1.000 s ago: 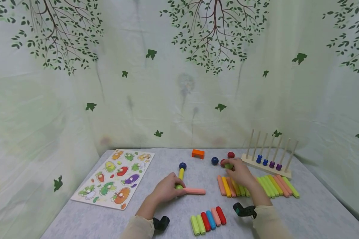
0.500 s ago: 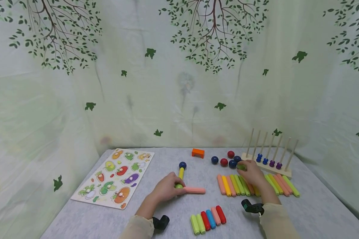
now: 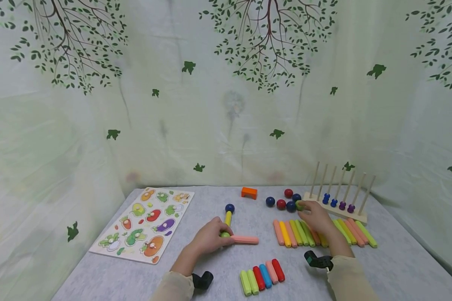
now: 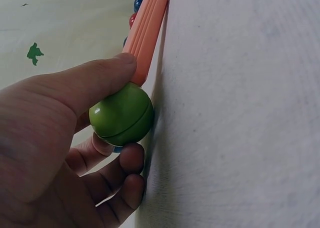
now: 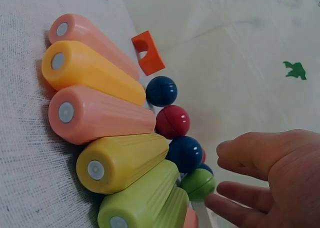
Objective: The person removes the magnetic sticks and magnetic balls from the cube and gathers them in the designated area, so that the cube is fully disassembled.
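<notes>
My left hand grips a green ball between thumb and curled fingers, close over the table. A salmon stick meets the ball on its right, the thumb tip lying across the joint. From the ball's far side runs a yellow stick, topped by a dark blue ball. My right hand is at another green ball, its fingers loosely spread and fingertips right beside it. That ball sits against a cluster of blue balls and red balls.
Coloured sticks lie in a row under the right forearm, a shorter row nearer me. A vegetable puzzle board is at left, a pegged wooden stand at right. An orange block stands at the back.
My right hand has moved right with the green ball and its fingers have come off it beside the blue balls. Some balls have shifted slightly left. The left hand has stayed in place.
</notes>
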`<state>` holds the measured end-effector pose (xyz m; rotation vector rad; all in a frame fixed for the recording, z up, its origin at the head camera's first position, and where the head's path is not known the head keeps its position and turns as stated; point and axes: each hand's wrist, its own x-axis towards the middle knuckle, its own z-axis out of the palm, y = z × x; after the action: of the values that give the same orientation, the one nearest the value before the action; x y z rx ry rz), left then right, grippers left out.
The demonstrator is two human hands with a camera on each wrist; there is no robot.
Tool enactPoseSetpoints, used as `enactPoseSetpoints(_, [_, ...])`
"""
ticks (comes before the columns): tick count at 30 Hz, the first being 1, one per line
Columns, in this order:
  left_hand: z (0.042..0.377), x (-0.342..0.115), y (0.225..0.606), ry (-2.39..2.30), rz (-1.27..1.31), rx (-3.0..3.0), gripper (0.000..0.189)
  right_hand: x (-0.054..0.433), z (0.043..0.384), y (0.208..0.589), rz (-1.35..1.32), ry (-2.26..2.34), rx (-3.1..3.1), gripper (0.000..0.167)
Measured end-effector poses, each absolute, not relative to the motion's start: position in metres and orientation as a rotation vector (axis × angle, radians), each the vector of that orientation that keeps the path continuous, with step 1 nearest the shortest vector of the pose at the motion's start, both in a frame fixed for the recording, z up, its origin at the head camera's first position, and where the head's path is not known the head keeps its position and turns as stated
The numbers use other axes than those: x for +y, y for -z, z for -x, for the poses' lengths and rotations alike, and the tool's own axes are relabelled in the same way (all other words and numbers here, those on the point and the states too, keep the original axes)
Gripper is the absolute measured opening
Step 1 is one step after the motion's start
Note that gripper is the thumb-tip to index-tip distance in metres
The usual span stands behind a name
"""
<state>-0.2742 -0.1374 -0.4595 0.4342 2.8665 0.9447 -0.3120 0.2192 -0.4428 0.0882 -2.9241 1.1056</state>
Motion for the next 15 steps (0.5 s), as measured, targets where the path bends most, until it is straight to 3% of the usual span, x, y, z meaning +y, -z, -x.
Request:
enactPoseSetpoints(11, [0.273, -0.138, 0.458, -0.945, -0.474, 2.871, 0.015, 0.189, 0.305, 0.423, -0.154, -1.049, -2.884, 0.037])
enactPoseSetpoints(15, [0.274, -0.138, 0.458, -0.984, -0.485, 2.854, 0.014, 0.166, 0.299, 0.417, -0.292, -1.023, -2.917, 0.034])
